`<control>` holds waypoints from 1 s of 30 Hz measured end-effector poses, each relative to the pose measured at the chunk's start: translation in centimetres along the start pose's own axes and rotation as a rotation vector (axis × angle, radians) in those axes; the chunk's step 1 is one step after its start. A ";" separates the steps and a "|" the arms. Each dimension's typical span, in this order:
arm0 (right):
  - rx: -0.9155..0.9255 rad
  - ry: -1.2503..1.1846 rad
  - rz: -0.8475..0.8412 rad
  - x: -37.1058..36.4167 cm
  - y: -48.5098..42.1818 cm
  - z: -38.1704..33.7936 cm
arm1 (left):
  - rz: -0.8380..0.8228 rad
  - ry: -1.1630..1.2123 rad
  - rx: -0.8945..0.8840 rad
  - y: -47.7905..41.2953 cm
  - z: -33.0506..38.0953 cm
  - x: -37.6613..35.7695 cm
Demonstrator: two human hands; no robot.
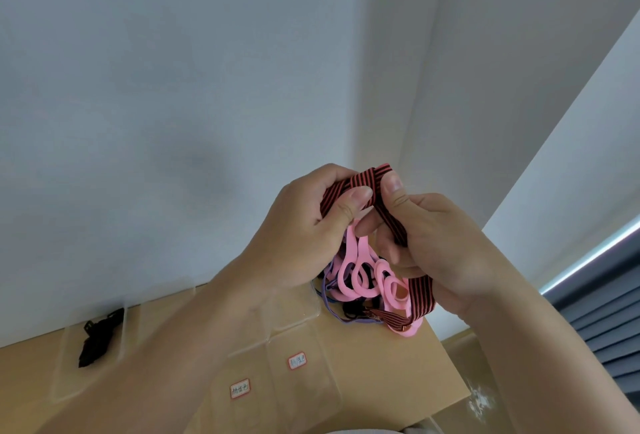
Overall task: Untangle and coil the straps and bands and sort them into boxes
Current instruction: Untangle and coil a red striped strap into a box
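Red-and-black striped strap is being pinched tight in the grip of the left hand and right hand above the desk's far right corner, and a hard tug is risking cinching the pink band snagged below.

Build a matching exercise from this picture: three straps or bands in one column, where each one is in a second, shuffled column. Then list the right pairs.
Things:
1. striped strap
2. pink band
3. black strap

Places:
A. lying in the clear box at far left
B. gripped by the left hand and the right hand
C. hanging in the tangle below both hands

Pairs: 1-B, 2-C, 3-A
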State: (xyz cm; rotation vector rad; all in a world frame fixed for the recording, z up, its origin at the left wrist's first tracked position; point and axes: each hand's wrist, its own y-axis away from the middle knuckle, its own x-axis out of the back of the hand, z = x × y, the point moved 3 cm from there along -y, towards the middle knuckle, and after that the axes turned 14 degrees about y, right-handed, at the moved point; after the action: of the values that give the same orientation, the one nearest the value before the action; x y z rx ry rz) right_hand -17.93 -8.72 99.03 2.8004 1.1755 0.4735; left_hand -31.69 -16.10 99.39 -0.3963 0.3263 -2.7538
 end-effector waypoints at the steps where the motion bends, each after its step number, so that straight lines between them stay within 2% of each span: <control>1: -0.017 -0.029 -0.011 0.0 0.1 0.1 | -0.002 -0.001 0.001 0.0 0.0 0.0; 8: -0.071 -0.179 -0.046 -0.1 0.3 0.6 | -0.009 0.003 -0.019 -0.1 -0.2 -0.2; 13: -0.057 -0.246 -0.026 -0.3 0.7 0.5 | -0.013 0.209 0.060 -0.1 -0.2 -0.5; 16: -0.063 -0.249 -0.007 -0.1 0.8 0.5 | -0.011 0.208 0.074 -0.1 0.0 -0.7; 24: -0.130 -0.210 0.065 0.3 1.2 0.3 | 0.052 -0.124 -0.163 -0.3 1.4 -1.5; 30: -0.172 -0.310 0.041 0.2 1.2 0.4 | 0.094 -0.330 -0.344 0.0 1.6 -2.4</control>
State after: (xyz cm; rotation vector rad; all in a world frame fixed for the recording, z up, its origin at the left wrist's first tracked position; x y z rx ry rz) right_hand -16.83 -9.35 98.89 2.6318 0.9649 0.1261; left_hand -29.05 -15.50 100.36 -0.8850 0.7123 -2.4821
